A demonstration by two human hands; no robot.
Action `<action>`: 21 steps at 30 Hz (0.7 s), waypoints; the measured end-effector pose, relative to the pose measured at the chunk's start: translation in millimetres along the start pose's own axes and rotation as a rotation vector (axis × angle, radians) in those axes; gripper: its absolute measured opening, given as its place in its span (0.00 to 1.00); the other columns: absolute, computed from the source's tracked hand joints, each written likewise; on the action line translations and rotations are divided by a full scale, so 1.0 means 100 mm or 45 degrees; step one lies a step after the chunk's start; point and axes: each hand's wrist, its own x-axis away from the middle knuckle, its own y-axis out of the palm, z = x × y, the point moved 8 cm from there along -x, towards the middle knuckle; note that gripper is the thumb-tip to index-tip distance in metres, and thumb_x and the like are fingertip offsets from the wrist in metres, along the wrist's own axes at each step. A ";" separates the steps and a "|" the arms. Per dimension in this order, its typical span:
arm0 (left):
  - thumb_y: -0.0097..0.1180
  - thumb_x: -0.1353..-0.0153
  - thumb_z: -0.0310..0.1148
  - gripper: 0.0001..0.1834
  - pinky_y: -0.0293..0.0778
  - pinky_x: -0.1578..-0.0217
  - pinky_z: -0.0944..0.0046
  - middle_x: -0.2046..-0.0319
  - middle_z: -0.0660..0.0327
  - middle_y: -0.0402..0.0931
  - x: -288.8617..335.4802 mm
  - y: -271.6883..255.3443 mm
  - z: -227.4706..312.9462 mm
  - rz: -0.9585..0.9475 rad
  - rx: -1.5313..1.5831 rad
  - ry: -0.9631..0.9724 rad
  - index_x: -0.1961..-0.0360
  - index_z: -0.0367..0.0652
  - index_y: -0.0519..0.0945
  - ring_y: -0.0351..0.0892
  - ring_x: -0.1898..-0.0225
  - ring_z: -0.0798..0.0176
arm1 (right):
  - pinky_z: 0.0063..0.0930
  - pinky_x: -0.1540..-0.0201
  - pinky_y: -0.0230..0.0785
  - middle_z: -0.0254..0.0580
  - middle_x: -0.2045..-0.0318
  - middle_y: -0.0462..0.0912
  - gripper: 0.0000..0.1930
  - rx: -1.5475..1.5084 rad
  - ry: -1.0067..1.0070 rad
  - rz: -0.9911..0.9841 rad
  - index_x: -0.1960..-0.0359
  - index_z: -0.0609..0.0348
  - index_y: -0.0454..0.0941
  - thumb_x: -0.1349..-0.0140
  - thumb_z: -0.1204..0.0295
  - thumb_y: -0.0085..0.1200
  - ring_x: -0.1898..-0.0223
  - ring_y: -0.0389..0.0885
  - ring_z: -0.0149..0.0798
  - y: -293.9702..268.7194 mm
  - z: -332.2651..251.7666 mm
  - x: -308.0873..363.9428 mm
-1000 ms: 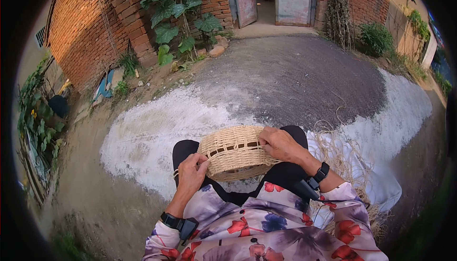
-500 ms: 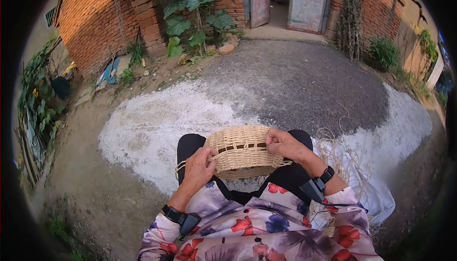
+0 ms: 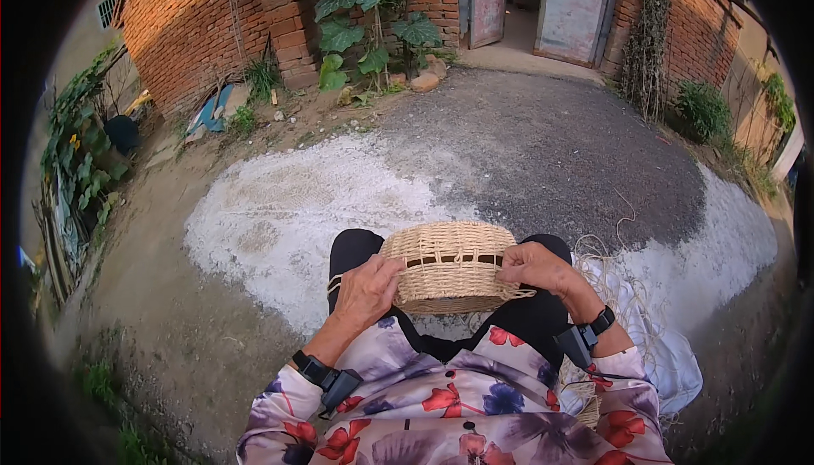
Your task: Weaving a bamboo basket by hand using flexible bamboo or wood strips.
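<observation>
A pale woven straw basket [image 3: 450, 281] rests across my lap between my knees, with a dark gap running along its weave. My left hand [image 3: 366, 289] grips its left side, fingers curled at the edge of the gap. At the other end my right hand [image 3: 539, 267] pinches the basket near the right end of the same gap. Loose strands of cord stick out at both sides of the basket, by my knees. Whether either hand also holds a strand is hidden by the fingers.
Beside my right leg lies a white plastic sack [image 3: 672, 373] with tangled straw cord [image 3: 612, 283] on it. Ahead, dark gravel [image 3: 585, 151] and whitish ground lead to a metal door [image 3: 575, 9], partly open. Brick walls and a leafy climbing plant [image 3: 343, 20] stand at the back.
The whole scene has shifted a little rightward in view. My right hand has moved slightly down along the basket's edge, and my left fingers have settled nearer the gap.
</observation>
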 end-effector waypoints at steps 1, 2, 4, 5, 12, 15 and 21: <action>0.58 0.44 0.25 0.08 0.77 0.71 0.53 0.70 0.56 0.74 0.01 0.01 -0.01 -0.008 -0.032 0.042 0.63 0.45 0.77 0.80 0.70 0.50 | 0.26 0.76 0.63 0.31 0.82 0.76 0.12 -0.374 0.045 -0.094 0.80 0.56 0.75 0.44 0.65 0.62 0.80 0.73 0.29 0.05 0.04 -0.01; 0.58 0.44 0.25 0.08 0.77 0.71 0.53 0.70 0.56 0.74 0.01 0.02 -0.03 -0.011 -0.034 0.036 0.63 0.45 0.77 0.80 0.70 0.50 | 0.19 0.81 0.46 0.21 0.83 0.70 0.13 -0.475 0.140 -0.148 0.81 0.50 0.74 0.41 0.65 0.63 0.83 0.59 0.19 0.07 0.10 0.01; 0.63 0.47 0.24 0.10 0.76 0.69 0.55 0.66 0.59 0.76 0.01 0.01 -0.01 0.045 -0.094 0.092 0.64 0.44 0.79 0.80 0.68 0.53 | 0.19 0.80 0.47 0.20 0.83 0.69 0.13 -0.536 0.115 -0.150 0.81 0.50 0.75 0.41 0.64 0.64 0.83 0.60 0.19 0.11 0.12 0.03; 0.63 0.47 0.24 0.10 0.76 0.69 0.55 0.66 0.59 0.76 0.00 0.00 -0.01 0.041 -0.090 0.090 0.64 0.44 0.79 0.80 0.68 0.53 | 0.19 0.80 0.49 0.19 0.84 0.68 0.13 -0.594 0.083 -0.148 0.80 0.50 0.75 0.41 0.64 0.64 0.82 0.61 0.19 0.12 0.13 0.04; 0.56 0.46 0.25 0.03 0.74 0.74 0.54 0.72 0.57 0.73 -0.03 -0.10 0.14 -0.076 -0.241 0.056 0.71 0.41 0.74 0.78 0.69 0.53 | 0.15 0.74 0.61 0.26 0.73 0.77 0.10 -0.816 -0.084 0.383 0.63 0.55 0.77 0.35 0.63 0.58 0.76 0.70 0.19 -0.27 0.47 0.10; 0.55 0.41 0.26 0.04 0.74 0.73 0.51 0.74 0.53 0.74 0.09 -0.16 -0.13 -0.034 -0.145 -0.099 0.71 0.41 0.74 0.78 0.71 0.48 | 0.15 0.74 0.62 0.27 0.72 0.79 0.10 -0.871 -0.064 0.450 0.64 0.56 0.77 0.36 0.63 0.58 0.76 0.71 0.19 -0.23 0.71 0.14; 0.54 0.38 0.31 0.07 0.72 0.71 0.44 0.75 0.43 0.78 1.88 -1.61 -2.74 0.324 -0.945 -0.821 0.69 0.37 0.75 0.79 0.72 0.37 | 0.15 0.74 0.63 0.28 0.71 0.79 0.06 -0.851 -0.057 0.510 0.64 0.55 0.78 0.34 0.67 0.56 0.75 0.71 0.20 -0.18 0.82 0.24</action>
